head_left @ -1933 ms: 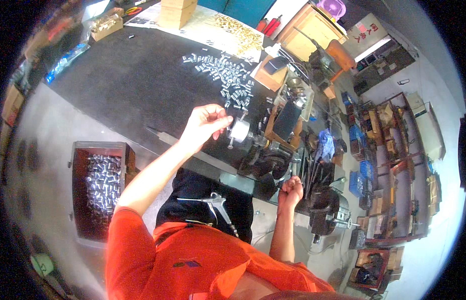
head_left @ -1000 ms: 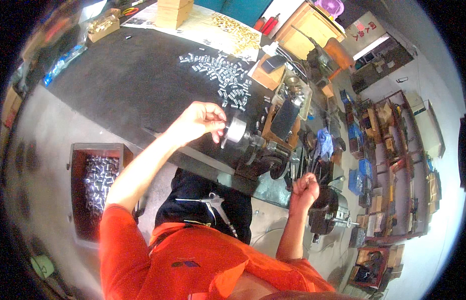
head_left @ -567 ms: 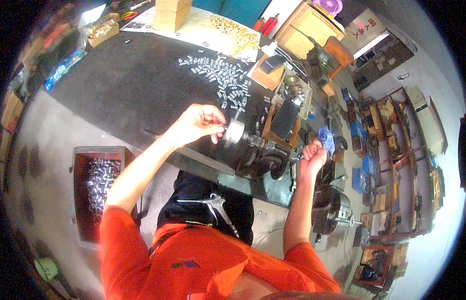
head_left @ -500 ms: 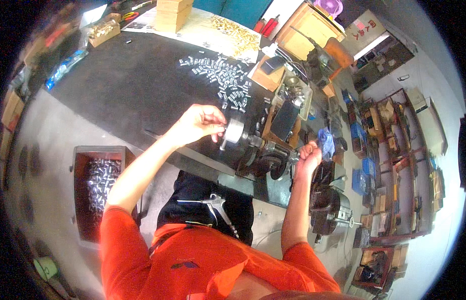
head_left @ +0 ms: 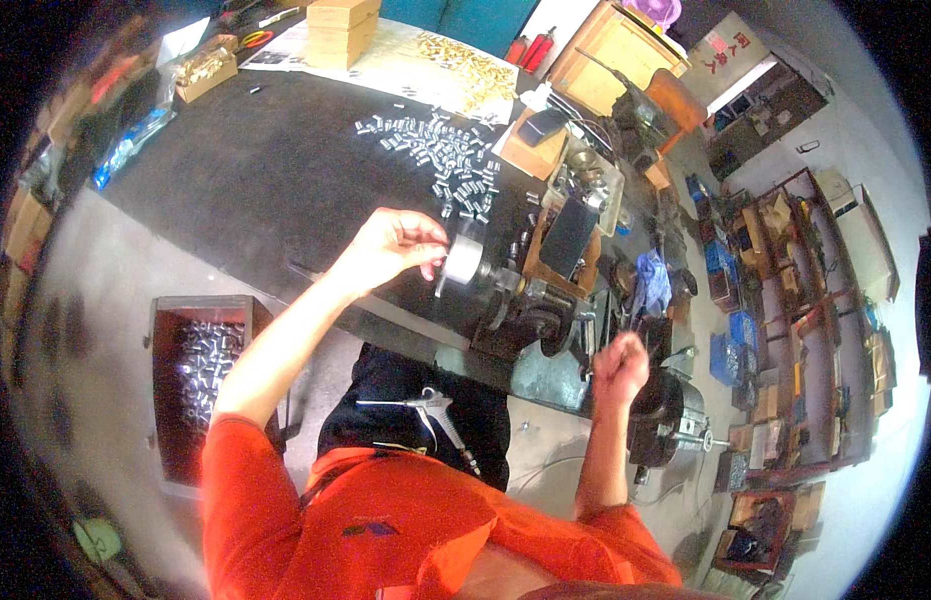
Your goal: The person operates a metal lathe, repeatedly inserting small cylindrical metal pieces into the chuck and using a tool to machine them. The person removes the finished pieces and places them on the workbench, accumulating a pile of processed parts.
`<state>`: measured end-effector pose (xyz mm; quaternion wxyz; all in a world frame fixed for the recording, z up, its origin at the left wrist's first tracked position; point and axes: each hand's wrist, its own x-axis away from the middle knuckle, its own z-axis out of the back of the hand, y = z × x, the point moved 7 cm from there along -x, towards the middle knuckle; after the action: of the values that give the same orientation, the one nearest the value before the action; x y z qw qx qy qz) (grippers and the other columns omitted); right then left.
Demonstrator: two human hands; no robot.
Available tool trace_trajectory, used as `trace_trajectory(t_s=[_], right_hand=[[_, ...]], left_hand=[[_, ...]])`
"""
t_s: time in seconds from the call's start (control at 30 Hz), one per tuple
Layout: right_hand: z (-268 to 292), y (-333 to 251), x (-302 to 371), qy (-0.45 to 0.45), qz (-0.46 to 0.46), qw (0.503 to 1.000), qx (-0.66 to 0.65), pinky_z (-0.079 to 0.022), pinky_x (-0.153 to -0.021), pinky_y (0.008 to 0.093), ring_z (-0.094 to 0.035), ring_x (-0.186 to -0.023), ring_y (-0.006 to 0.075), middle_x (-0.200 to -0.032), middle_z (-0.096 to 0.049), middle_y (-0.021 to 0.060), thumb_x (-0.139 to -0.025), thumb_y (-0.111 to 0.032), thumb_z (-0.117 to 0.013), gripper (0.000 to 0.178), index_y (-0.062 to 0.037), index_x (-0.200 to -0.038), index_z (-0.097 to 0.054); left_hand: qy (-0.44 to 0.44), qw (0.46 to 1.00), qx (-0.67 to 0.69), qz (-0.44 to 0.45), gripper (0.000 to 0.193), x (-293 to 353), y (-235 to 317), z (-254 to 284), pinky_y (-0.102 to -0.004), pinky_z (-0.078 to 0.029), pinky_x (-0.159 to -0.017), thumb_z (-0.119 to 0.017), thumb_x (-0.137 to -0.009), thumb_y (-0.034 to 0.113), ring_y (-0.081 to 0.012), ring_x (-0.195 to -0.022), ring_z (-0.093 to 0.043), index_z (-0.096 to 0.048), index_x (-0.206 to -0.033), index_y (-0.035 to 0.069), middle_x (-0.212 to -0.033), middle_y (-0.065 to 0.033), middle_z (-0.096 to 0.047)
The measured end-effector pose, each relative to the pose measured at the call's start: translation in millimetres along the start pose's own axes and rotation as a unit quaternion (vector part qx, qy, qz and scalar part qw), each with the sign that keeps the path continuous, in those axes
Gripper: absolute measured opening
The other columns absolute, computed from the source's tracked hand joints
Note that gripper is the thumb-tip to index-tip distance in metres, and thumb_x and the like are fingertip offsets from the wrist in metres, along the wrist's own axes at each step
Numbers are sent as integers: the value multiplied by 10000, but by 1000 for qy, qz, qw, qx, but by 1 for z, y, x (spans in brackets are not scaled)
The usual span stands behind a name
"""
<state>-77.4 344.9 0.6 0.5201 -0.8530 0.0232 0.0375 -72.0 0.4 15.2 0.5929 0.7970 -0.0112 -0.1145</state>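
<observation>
My left hand (head_left: 401, 245) is pinched at the face of a round silver chuck (head_left: 464, 262); whatever lies between its fingertips is hidden. The chuck belongs to a small dark bench machine (head_left: 534, 318) at the table's near edge. My right hand (head_left: 622, 368) is closed into a fist at the right end of the machine, slightly blurred. What it grips, perhaps a handle, cannot be made out. Beyond the chuck, many short silver metal sleeves (head_left: 441, 145) lie loose on the black tabletop (head_left: 256, 160).
An air blow gun (head_left: 431, 410) lies on my lap. To my left stands a box (head_left: 248, 325) of silver parts. Brass pieces (head_left: 476, 75) lie on paper at the back. A wooden tray holds a dark flat object (head_left: 570, 238). A vise-like machine (head_left: 666, 410) stands right.
My right hand has swung down and toward me, away from the blue cloth or bag it was beside. My left hand stays at the chuck.
</observation>
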Motion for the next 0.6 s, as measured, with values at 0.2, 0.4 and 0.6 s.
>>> trace_trajectory(t_s=[0.2,0.4,0.6], right_hand=[[-13,-8,-69,20,67,997,-46,-191,-358,208,-257,-413,55,-509,-307,-49,-799,-165,-438,144,-53,-720,-485],[-1,16,-83,85,68,994,23,-234,-412,218,-269,-436,75,-518,-333,-18,-788,-73,-392,117,-19,-813,-493],[-19,-19,-51,27,141,990,-9,-222,-367,218,-270,-401,66,-500,-326,-31,-791,-140,-466,147,-21,-726,-522]], left_hand=[[-11,1000,15,-4,98,-3,-4,-3,-240,-490,-567,-567,-764,-32,-131,-623,-572,-564,-861,-41,-753,-90,-592],[0,1000,-6,-9,93,-3,-5,-1,-240,-487,-563,-556,-766,-41,-133,-611,-569,-560,-858,-52,-752,-92,-591],[-4,999,-44,28,122,-2,-4,-1,-255,-492,-558,-575,-766,11,-145,-609,-577,-559,-873,-46,-745,-101,-597]])
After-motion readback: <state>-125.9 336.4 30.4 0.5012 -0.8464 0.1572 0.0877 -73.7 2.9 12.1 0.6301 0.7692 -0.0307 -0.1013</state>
